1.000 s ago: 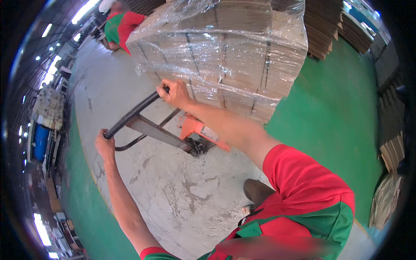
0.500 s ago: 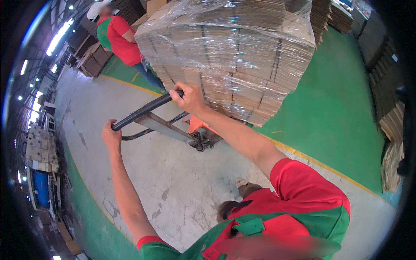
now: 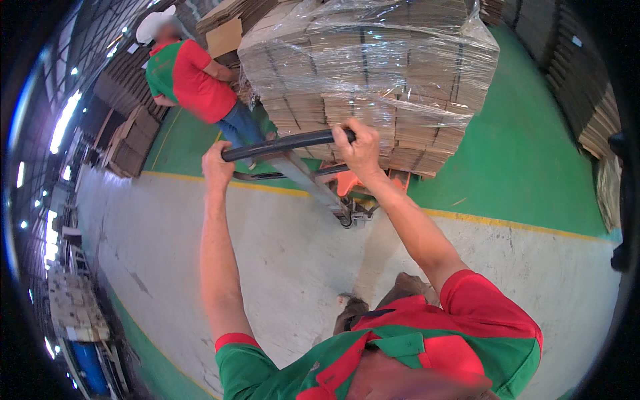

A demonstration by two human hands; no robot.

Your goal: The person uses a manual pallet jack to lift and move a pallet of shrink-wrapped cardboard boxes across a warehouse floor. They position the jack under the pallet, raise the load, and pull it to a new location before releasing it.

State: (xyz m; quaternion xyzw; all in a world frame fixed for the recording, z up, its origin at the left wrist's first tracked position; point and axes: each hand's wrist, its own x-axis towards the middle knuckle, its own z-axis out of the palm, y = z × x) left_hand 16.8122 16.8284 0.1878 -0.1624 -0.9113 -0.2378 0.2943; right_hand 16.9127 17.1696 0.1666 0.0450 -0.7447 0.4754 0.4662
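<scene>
Both my hands grip the black handle bar (image 3: 287, 143) of a pallet jack, whose orange body (image 3: 349, 181) shows low at the front of the load. My left hand (image 3: 217, 167) is wrapped round the bar's left end, and my right hand (image 3: 361, 148) closes on its right end. From the bar a grey metal shaft (image 3: 303, 177) slants down to the small wheels near the floor. Beyond it stands a tall load of flattened cardboard stacks (image 3: 373, 87), bound in clear stretch film. The forks beneath the load are mostly hidden.
At the far left a co-worker (image 3: 193, 80) in a red and green shirt stands beside the load. More cardboard stacks (image 3: 130, 141) stand behind, and others (image 3: 567, 73) line the right. A yellow line (image 3: 500, 222) divides grey floor from green. A machine with a blue drum (image 3: 90, 367) is at lower left.
The handle and both my hands have swung right, and the bar lies more level across the view. The wrapped load appears farther right. The co-worker shows more fully, with an arm toward the cardboard.
</scene>
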